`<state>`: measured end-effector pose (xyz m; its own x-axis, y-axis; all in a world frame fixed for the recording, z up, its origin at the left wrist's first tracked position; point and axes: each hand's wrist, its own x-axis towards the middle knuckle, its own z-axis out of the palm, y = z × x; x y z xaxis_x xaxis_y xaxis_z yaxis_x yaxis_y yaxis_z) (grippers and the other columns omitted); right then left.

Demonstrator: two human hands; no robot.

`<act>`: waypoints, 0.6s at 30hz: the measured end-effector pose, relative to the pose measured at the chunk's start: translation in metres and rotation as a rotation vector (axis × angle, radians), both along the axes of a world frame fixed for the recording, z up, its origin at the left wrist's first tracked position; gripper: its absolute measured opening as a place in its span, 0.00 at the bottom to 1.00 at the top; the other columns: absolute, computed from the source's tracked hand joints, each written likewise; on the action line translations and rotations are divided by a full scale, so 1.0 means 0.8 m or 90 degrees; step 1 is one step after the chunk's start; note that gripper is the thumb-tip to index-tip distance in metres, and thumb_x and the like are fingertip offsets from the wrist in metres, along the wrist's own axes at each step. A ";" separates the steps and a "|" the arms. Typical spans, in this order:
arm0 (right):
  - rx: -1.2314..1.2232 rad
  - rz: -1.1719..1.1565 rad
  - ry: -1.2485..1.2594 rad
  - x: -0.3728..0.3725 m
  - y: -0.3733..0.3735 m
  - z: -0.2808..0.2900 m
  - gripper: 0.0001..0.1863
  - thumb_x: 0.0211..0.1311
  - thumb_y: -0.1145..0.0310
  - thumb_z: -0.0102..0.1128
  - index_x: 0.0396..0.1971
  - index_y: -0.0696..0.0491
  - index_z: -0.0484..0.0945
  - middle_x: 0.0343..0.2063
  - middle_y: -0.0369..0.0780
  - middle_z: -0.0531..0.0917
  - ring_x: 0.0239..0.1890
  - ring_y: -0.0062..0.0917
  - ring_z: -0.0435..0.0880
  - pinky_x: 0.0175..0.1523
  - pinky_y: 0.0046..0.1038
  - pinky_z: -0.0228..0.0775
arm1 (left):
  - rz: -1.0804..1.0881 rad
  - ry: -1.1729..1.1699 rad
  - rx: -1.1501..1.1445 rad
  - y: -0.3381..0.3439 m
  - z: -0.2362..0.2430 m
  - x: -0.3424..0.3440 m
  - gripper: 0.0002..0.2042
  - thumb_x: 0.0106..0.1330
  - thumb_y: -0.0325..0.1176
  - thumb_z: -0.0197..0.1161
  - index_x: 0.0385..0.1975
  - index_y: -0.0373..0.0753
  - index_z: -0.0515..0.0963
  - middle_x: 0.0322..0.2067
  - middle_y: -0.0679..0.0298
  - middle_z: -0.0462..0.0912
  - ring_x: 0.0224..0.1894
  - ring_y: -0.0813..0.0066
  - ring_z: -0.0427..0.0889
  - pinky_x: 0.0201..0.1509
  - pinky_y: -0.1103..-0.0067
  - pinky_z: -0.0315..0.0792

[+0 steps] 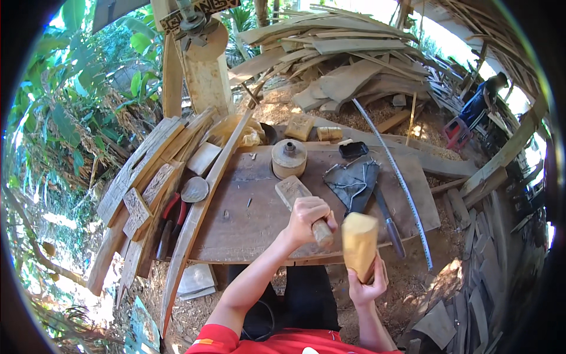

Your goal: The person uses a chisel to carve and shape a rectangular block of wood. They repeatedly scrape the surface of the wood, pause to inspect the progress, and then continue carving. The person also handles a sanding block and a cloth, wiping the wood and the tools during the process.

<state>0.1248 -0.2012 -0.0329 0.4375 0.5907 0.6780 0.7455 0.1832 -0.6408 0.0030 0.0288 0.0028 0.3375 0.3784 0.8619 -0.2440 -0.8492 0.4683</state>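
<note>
My left hand (309, 219) is closed around the round handle of a wooden tool (292, 190). Its flat rectangular head points up and left over the bench, and the handle's end sticks out below my fist. To the right, my right hand (368, 284) grips the lower end of a pale yellow wooden block (359, 239), held upright and slightly blurred just past the bench's front edge. The block and the handle's end are close together; a narrow gap shows between them. Beyond lies a dark folded sheet (348, 186) with pale cord on it.
On the brown workbench (230, 236) stand a round canister (289, 158) and a small black tray (354, 149). A dark-handled tool (389, 221) and a long pale strip (396, 165) lie right. Planks (147, 159) and red-handled pliers (171, 209) line the left. A person (483, 97) is far right.
</note>
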 end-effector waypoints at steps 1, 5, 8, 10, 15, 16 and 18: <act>0.047 -0.019 0.029 -0.002 0.001 -0.002 0.32 0.65 0.62 0.74 0.60 0.70 0.76 0.52 0.54 0.86 0.50 0.39 0.89 0.56 0.38 0.80 | -0.003 0.002 0.005 -0.003 0.002 -0.004 0.14 0.39 0.28 0.72 0.14 0.41 0.68 0.15 0.63 0.74 0.18 0.61 0.77 0.24 0.69 0.67; -0.037 0.030 0.265 0.015 0.048 0.010 0.32 0.71 0.66 0.69 0.66 0.71 0.71 0.55 0.47 0.85 0.55 0.25 0.84 0.57 0.29 0.76 | -0.005 0.001 0.056 -0.008 -0.001 -0.005 0.14 0.40 0.25 0.70 0.14 0.41 0.66 0.14 0.63 0.70 0.17 0.60 0.73 0.23 0.68 0.64; -0.096 0.088 0.331 0.034 0.099 0.031 0.29 0.73 0.68 0.69 0.67 0.68 0.73 0.53 0.43 0.86 0.54 0.21 0.83 0.58 0.25 0.75 | -0.010 0.022 0.057 -0.009 -0.006 -0.011 0.15 0.40 0.23 0.68 0.14 0.41 0.64 0.14 0.63 0.69 0.17 0.60 0.71 0.23 0.68 0.63; -0.097 0.116 0.363 0.046 0.128 0.027 0.28 0.73 0.67 0.69 0.66 0.67 0.75 0.51 0.42 0.87 0.54 0.19 0.83 0.59 0.25 0.74 | -0.007 0.014 0.056 -0.012 -0.007 -0.013 0.15 0.41 0.21 0.67 0.15 0.40 0.63 0.14 0.62 0.67 0.17 0.59 0.69 0.23 0.68 0.62; -0.133 0.098 0.361 0.063 0.154 -0.010 0.24 0.74 0.66 0.65 0.62 0.67 0.78 0.51 0.43 0.88 0.54 0.22 0.84 0.61 0.27 0.74 | 0.002 -0.020 0.030 -0.015 -0.003 -0.015 0.14 0.43 0.18 0.64 0.15 0.39 0.62 0.15 0.61 0.64 0.17 0.59 0.67 0.23 0.68 0.61; -0.139 0.091 0.362 0.062 0.157 -0.010 0.23 0.75 0.66 0.65 0.61 0.67 0.79 0.51 0.44 0.88 0.54 0.22 0.85 0.61 0.27 0.74 | 0.007 -0.022 0.020 -0.015 -0.002 -0.017 0.14 0.43 0.18 0.63 0.15 0.39 0.62 0.15 0.61 0.64 0.17 0.59 0.67 0.23 0.68 0.61; -0.139 0.079 0.354 0.057 0.158 -0.012 0.22 0.75 0.66 0.63 0.61 0.66 0.79 0.51 0.45 0.89 0.54 0.23 0.85 0.62 0.28 0.74 | 0.016 -0.024 0.009 -0.015 -0.001 -0.019 0.13 0.43 0.17 0.63 0.15 0.38 0.63 0.15 0.60 0.63 0.16 0.59 0.66 0.23 0.68 0.60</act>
<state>0.1704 -0.0746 -0.0422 0.6102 0.7594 0.2258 0.2703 0.0683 -0.9603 -0.0125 0.0171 0.0024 0.2958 0.3738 0.8791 -0.2395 -0.8618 0.4470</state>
